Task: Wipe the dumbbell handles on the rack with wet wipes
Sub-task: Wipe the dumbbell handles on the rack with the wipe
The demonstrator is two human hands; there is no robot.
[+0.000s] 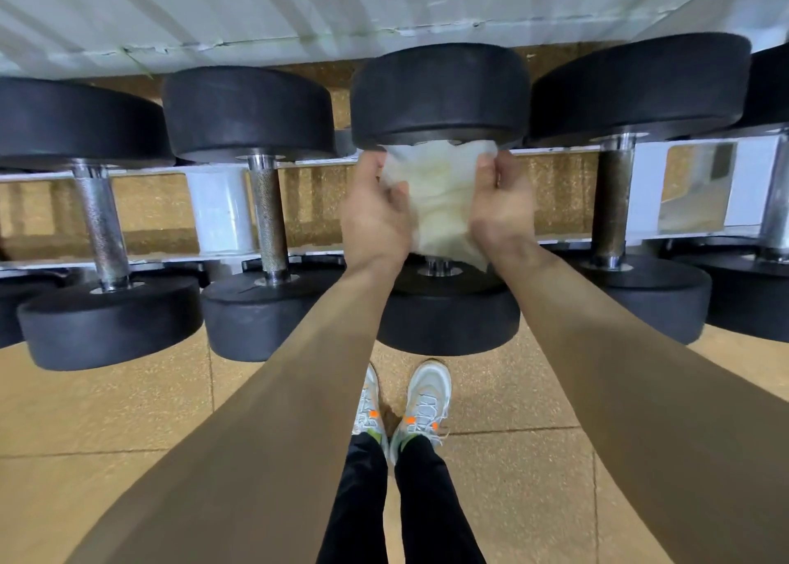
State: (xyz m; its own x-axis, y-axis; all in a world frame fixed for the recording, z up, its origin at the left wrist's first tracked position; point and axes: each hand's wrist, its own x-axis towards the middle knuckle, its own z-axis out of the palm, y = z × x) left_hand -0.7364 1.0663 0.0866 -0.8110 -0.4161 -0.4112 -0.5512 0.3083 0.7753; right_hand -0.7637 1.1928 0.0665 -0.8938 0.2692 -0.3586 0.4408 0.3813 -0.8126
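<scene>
While both hands curl round it, the crumpled, yellowish-white wipe [439,196] wraps the centre dumbbell [439,93] between its round matte-black heads, on the white rack [220,209]. Left hand [375,217] grips the wipe's left edge, right hand [501,209] its right. Left handle [267,217]: knurled steel; right handle [615,209]: rust-brown.

Underfoot, tan speckled floor tiles [106,414] with thin dark seams. On them, a pair of white sports shoes [427,401] with orange marks, toes close together. Black trousers [410,512] reaching down to the shoes. At the top, a white ribbed wall panel [213,4], cracked along its lower edge.
</scene>
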